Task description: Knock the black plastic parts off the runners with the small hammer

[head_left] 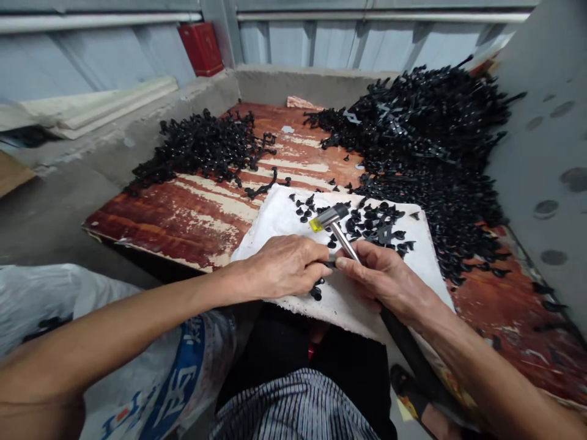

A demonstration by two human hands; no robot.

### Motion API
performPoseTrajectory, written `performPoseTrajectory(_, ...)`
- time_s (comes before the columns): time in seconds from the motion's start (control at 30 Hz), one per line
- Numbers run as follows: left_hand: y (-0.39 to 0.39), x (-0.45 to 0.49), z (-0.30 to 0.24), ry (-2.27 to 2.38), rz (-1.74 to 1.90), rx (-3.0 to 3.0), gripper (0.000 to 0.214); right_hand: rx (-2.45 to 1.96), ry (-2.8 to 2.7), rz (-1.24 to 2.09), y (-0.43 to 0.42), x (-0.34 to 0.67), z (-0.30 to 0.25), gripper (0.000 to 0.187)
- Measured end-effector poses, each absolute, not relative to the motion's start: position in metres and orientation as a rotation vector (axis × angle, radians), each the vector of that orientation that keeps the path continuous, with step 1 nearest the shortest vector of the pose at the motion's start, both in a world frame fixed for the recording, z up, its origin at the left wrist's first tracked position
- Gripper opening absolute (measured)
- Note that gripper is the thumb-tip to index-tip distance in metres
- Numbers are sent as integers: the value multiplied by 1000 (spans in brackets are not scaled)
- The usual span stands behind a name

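Observation:
A hammer (345, 239) with a metal shaft, a black grip and a head with one yellow and one black face is in my right hand (389, 275). Its head is raised over a white slab (394, 321). My left hand (293, 266) is closed in a pinch close to my right fingertips; a small part shows between the two hands, mostly covered by fingers. Loose black mushroom-shaped pieces (373, 217) are scattered across the slab's far half. A couple more black pieces (316, 290) sit under my left fingers.
A large heap of black parts (426, 122) covers the right of the reddish board (206, 214); a smaller heap (206, 143) is at left. White plastic bags (151, 342) stand at my left. A grey panel with round marks (545, 153) rises at right. A red box (200, 49) sits behind.

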State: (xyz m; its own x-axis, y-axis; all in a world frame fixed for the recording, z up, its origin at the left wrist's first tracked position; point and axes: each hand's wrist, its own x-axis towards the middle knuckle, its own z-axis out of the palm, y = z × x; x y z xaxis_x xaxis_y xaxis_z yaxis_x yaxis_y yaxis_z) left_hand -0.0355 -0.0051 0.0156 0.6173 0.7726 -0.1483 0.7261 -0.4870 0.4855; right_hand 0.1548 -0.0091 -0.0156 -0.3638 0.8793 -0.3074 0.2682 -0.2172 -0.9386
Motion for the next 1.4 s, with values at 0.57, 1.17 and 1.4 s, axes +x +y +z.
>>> performPoseTrajectory(0.57,-24,-32,8,1411,508,1791,25,-1318,-1054,1682,-45,151,-21,47)
performPoseTrajectory(1.17,-6,-44,-7,1290,383,1440,21,-1549,-2169,659,-38,178,-21,17)
performPoseTrajectory(1.4,0,-53,-13,1225,375,1540,24,-1499,-1884,1050,-56,183,-20,24)
